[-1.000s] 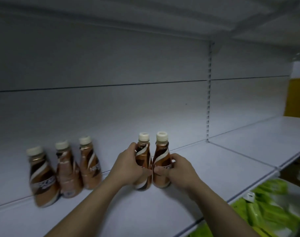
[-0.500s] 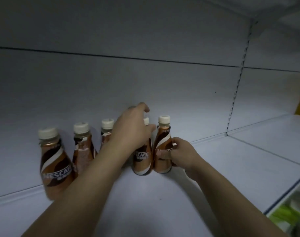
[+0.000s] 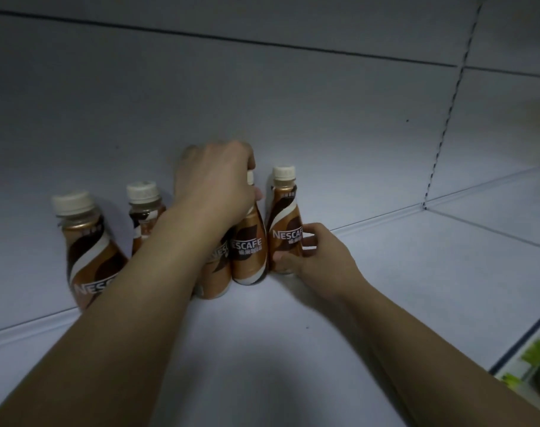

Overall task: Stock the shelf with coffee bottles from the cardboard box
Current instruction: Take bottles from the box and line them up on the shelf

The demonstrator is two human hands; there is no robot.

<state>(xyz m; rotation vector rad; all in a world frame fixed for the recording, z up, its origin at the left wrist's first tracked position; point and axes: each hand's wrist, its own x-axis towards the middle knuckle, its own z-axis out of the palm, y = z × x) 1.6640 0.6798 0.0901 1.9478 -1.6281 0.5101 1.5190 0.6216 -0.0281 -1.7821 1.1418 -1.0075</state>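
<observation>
Left hand (image 3: 215, 180) grips one coffee bottle's (image 3: 248, 251) neck from above; right hand (image 3: 316, 257) clasps its neighbour (image 3: 285, 217) low down.

Both hands (image 3: 215, 183) (image 3: 316, 257) grip 2 of 5 shelved bottles (image 3: 248, 241).

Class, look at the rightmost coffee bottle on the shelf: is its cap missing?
No, the rightmost bottle has its cream cap on, while the right hand grips its lower body.

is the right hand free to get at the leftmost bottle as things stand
Probably not directly. The right hand is gripping the rightmost bottle, and the left arm plus three other bottles lie between it and the leftmost bottle. The left hand is nearer.
</observation>
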